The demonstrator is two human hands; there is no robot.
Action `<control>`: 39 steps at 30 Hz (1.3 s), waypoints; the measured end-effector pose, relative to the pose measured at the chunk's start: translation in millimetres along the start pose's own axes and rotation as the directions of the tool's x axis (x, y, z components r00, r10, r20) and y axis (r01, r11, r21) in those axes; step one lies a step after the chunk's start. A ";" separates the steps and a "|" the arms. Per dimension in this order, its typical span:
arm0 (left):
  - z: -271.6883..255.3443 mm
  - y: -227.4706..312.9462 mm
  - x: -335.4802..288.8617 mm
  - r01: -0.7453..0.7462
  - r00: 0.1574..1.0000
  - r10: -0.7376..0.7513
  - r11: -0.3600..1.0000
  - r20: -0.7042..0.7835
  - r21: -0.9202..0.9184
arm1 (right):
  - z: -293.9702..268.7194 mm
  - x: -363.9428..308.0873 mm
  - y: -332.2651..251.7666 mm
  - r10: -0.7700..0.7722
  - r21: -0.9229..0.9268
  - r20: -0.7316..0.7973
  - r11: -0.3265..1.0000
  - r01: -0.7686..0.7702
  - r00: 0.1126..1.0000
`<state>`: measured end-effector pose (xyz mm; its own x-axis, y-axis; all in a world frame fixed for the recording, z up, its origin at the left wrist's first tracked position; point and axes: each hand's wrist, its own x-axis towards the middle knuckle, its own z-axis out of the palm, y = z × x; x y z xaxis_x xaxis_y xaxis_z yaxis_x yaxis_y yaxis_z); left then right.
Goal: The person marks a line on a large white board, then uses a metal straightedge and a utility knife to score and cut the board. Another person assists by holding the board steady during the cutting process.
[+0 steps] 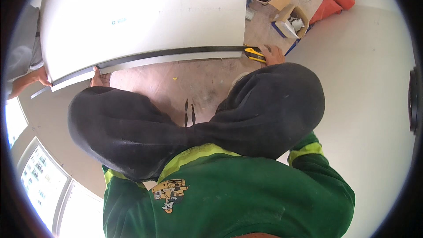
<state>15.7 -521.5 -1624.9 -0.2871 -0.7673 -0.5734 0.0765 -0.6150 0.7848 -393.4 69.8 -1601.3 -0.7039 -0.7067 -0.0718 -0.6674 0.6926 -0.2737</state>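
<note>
Head view, upper frame: our right hand [274, 56] grips a utility knife [254, 54], our left hand [100, 79] a white board [145, 26].

A bare, dusty floor [200, 81], pinkish-brown with darker smudges and a small yellow scrap [175, 78], runs up to a plain pale wall [361, 88] that fills the right side. Along it lies something bright red [328, 8], near two open cardboard boxes [279, 1] [286, 28]. At lower left, pale-framed windows [66, 202] in a beige wall [57, 134] glare with daylight, a many-windowed building [36, 172] showing outside.
</note>
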 end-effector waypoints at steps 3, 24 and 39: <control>-0.6 -0.1 2.4 0.049 0.998 -0.050 0.998 -0.038 -0.027 | 13.9 20.1 2.9 -0.041 -0.002 0.057 0.999 0.041 0.998; 1.1 25.0 -22.7 0.126 0.986 0.060 0.324 -0.153 0.938 | 30.6 47.2 9.2 0.028 0.299 0.178 0.951 -0.081 0.984; 302.5 138.8 -168.2 -0.937 0.334 -0.031 -0.122 0.942 0.329 | -151.2 141.2 -91.2 -0.371 0.143 0.178 0.926 0.349 0.911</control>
<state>-214.2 -422.9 -1348.4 -0.9978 -0.0665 0.0052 -0.0541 0.8532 0.5187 -468.7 -71.2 -1441.5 -0.3503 -0.9269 -0.1348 -0.8290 0.3738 -0.4159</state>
